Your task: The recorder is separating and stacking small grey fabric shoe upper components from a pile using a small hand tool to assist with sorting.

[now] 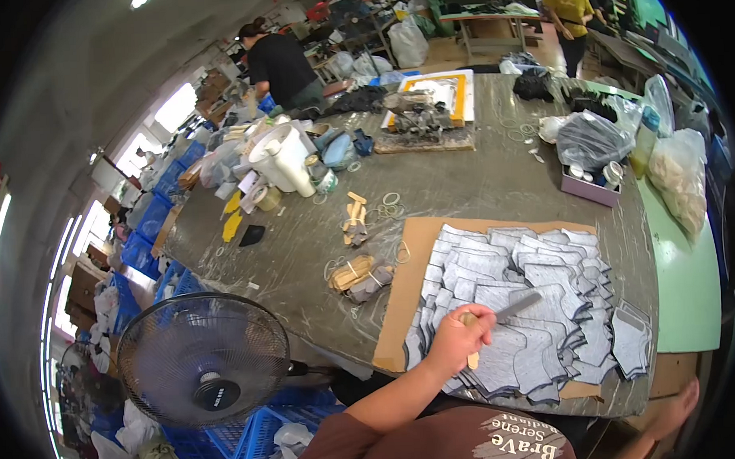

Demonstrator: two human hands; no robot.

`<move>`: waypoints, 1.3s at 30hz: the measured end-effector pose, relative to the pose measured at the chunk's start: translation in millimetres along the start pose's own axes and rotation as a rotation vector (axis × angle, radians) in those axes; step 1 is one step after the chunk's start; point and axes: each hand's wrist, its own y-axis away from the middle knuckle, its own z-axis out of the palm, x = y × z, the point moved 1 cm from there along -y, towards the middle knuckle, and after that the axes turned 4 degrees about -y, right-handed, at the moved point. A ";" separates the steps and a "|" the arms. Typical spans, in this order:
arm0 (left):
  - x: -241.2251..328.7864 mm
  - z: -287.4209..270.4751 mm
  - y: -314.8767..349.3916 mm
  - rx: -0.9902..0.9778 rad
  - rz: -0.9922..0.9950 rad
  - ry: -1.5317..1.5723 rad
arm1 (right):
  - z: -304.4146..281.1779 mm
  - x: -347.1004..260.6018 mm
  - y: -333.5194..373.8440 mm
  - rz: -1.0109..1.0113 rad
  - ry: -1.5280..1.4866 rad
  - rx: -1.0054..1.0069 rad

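Note:
My left hand (462,339) is closed over the grey cut pieces, gripping a flat tool with a grey blade (519,307) that points away to the right. A light wooden stick end (472,361) pokes out below the fist; whether it belongs to the tool I cannot tell. Under the hand, rows of overlapping light-grey, dark-edged fabric-like pieces (498,265) lie on a brown cardboard sheet (399,309). Beyond the table's right corner, low down, my right hand (675,409) is held out, fingers stretched and nothing visible in it.
Left of the cardboard lie bundled wooden sticks (353,274) and rubber bands (391,199). A black fan (202,357) stands at the left near blue crates (229,437). Farther back are a white bucket (280,156), a purple box (590,191) and two people (281,67).

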 end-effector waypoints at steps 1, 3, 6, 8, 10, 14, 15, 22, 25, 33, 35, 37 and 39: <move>3.0 7.7 0.9 0.030 -0.004 0.006 | 31.5 -84.5 5.2 0.249 -0.144 -0.136; -4.7 13.8 -0.2 0.103 0.017 -0.010 | 81.9 -167.7 50.8 -0.054 -0.445 -0.539; 2.0 -9.0 3.9 0.182 0.111 0.060 | 136.4 -280.8 103.5 -0.512 -0.337 -1.270; 5.7 -24.5 8.3 0.207 0.162 0.038 | 149.2 -287.1 131.2 -0.807 -0.197 -1.437; 14.5 -44.2 13.3 0.209 0.262 0.028 | 152.3 -277.0 143.3 -0.929 -0.193 -1.459; 18.5 -68.1 17.9 0.278 0.334 0.065 | 144.5 -261.7 147.0 -0.931 -0.234 -1.442; 18.0 -64.6 17.5 0.259 0.345 0.044 | 143.5 -259.4 147.7 -0.966 -0.233 -1.412; 31.8 -36.7 28.2 0.142 0.152 -0.492 | 147.3 -249.7 147.2 -0.879 -0.312 -1.031; 29.7 -47.1 36.2 0.118 0.113 -0.567 | 155.8 -257.4 152.4 -0.875 -0.356 -1.090; -13.5 -32.6 22.9 -0.066 0.164 -0.538 | 136.9 -268.0 144.0 -0.833 -0.202 -1.139; -0.6 -34.2 37.4 -0.010 0.124 -0.443 | 141.6 -271.7 144.3 -0.867 -0.238 -1.138; 10.7 -39.9 52.5 0.009 0.070 -0.340 | 144.8 -266.0 150.6 -0.879 -0.240 -1.136; 29.6 -49.8 69.6 -0.079 0.070 0.162 | 151.7 -253.8 158.9 -0.896 -0.336 -0.984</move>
